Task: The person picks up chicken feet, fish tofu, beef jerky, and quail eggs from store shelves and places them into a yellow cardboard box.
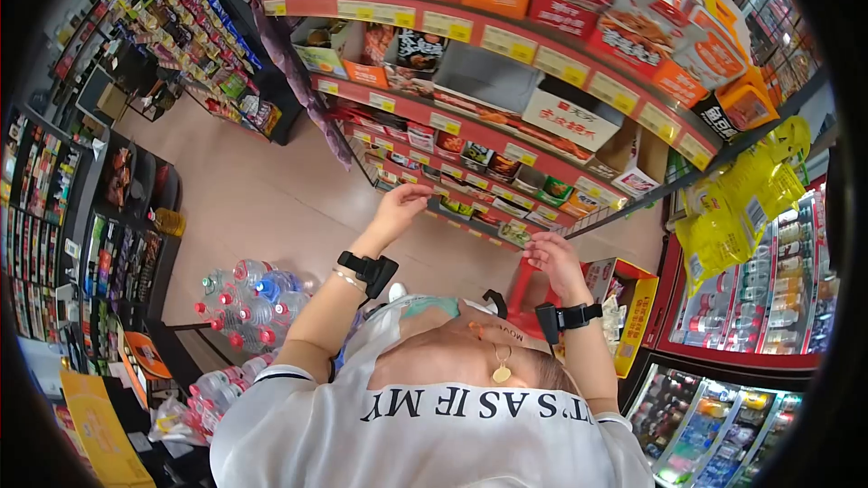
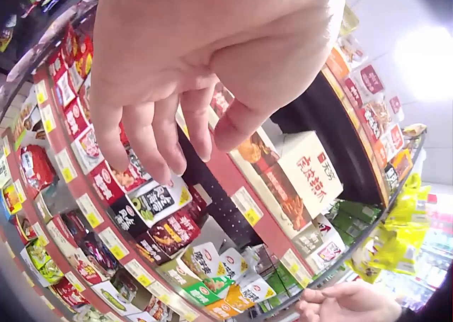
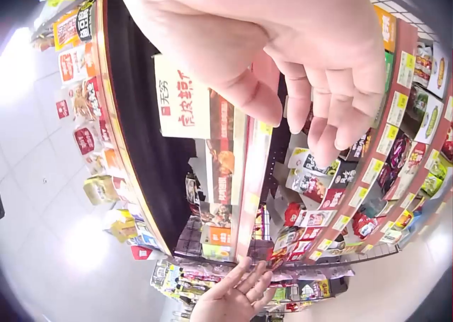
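White shirt (image 1: 389,447) reads "T'S AS IF MY"; left fingers (image 1: 419,192), right fingers (image 1: 541,249) released near shelves (image 1: 476,29).

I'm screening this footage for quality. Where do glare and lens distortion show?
Head view: shelf edge bowed, corners black. Left wrist view: burnt-out glare at right, pale highlight near the wrist of the left hand. Right wrist view: white glare patches at left.

left hand (image 1: 404,214) raised, loosely curled; right hand (image 1: 555,262) raised, loosely curled; both well apart
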The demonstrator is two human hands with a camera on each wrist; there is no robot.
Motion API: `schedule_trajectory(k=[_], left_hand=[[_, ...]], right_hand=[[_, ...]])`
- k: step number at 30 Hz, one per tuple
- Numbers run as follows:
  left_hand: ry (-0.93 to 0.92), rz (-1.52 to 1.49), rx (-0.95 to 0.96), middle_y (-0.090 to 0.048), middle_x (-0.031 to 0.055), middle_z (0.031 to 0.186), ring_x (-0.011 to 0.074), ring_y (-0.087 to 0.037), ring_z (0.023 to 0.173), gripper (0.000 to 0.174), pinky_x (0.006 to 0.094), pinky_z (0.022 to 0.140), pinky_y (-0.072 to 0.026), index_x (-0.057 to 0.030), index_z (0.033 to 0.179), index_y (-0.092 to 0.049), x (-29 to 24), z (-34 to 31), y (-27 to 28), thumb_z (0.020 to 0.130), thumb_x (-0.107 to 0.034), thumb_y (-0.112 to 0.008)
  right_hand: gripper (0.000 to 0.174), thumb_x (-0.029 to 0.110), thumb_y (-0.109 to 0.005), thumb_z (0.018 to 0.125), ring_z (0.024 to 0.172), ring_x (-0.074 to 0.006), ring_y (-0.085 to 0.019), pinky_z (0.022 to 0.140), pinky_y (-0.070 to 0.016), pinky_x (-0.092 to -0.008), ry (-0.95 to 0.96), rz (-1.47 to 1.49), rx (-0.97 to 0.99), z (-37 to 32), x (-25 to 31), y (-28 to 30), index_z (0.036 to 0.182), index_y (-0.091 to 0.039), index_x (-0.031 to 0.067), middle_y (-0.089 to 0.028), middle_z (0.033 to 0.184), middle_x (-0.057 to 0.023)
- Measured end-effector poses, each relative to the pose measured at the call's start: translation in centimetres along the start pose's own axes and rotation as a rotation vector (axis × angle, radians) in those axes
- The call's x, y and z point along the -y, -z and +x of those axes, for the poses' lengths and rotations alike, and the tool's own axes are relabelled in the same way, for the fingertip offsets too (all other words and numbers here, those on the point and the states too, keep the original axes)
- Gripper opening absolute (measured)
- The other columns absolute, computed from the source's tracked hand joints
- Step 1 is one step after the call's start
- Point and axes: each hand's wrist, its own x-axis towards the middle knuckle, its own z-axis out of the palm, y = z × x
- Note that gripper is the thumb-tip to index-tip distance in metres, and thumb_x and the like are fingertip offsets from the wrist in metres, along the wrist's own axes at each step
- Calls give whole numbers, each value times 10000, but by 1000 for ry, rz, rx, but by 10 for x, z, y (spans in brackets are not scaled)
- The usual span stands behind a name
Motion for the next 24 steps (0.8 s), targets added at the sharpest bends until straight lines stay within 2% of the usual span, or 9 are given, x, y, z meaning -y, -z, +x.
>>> schedule_trajectory(k=[8, 11, 12, 14, 18, 20, 21, 23, 24], left_hand=[[-30, -55, -35, -611, 59, 1013, 120, -573, 912, 260, 238, 811, -407, -15, 1082, -565, -21, -10, 118, 845, -121, -551], [-36, -35, -48, -614, 56, 1014, 114, -572, 916, 265, 232, 791, -404, -17, 1084, -565, -19, -10, 154, 843, -124, -548], [-18, -28, -71, -614, 56, 1017, 115, -571, 920, 267, 229, 788, -404, -18, 1087, -563, -21, -11, 163, 842, -123, -546], [9, -19, -89, -615, 56, 1020, 116, -570, 924, 269, 227, 784, -403, -20, 1090, -561, -24, -12, 178, 842, -122, -544], [-33, -40, -125, -613, 61, 1032, 116, -575, 921, 277, 215, 772, -404, -11, 1097, -552, -27, -6, 193, 843, -123, -541], [-50, -67, -134, -612, 60, 1033, 116, -576, 920, 278, 212, 770, -404, -7, 1098, -550, -27, -1, 193, 844, -121, -540], [-57, -71, -145, -612, 60, 1032, 116, -575, 920, 274, 210, 770, -405, -4, 1095, -550, -28, 2, 191, 847, -118, -538], [-67, -86, -165, -611, 59, 1032, 116, -575, 920, 270, 208, 769, -406, -1, 1093, -549, -27, 5, 185, 849, -116, -536], [-72, -99, -174, -611, 58, 1031, 117, -576, 920, 266, 207, 767, -408, -3, 1093, -550, -28, 8, 182, 852, -113, -533]], right_hand=[[142, 82, -497, 834, 765, -172, -604, 668, -461, -251, 50, -92, -126, 29, -17, -100, 957, -533, 19, -610, 879, -94], [139, 39, -491, 822, 754, -146, -595, 665, -465, -229, 263, -192, -221, 46, -12, -144, 952, -530, 9, -598, 889, -81], [139, 39, -491, 822, 754, -146, -595, 665, -465, -229, 259, -191, -228, 54, -9, -154, 952, -530, 9, -598, 889, -81], [137, 28, -501, 815, 772, -129, -584, 676, -463, -232, 571, -311, -166, 68, 0, -173, 949, -527, 13, -590, 885, -65], [157, 22, -513, 810, 800, -101, -568, 679, -460, -234, 735, -355, -143, 96, 33, -199, 966, -526, 11, -580, 893, -43], [240, 20, -527, 794, 878, -155, -570, 743, -457, -268, 794, -663, -178, 104, 63, -211, 1033, -512, 7, -579, 953, -71], [240, 20, -527, 794, 878, -155, -570, 743, -457, -268, 795, -664, -176, 111, 76, -216, 1033, -512, 7, -579, 953, -71], [324, 36, -539, 778, 964, -272, -553, 825, -438, -338, 1066, -926, -240, 123, 101, -227, 1097, -493, 10, -564, 1023, -134], [324, 36, -539, 778, 964, -272, -553, 825, -438, -338, 1072, -931, -227, 127, 114, -235, 1097, -493, 10, -564, 1023, -134]])
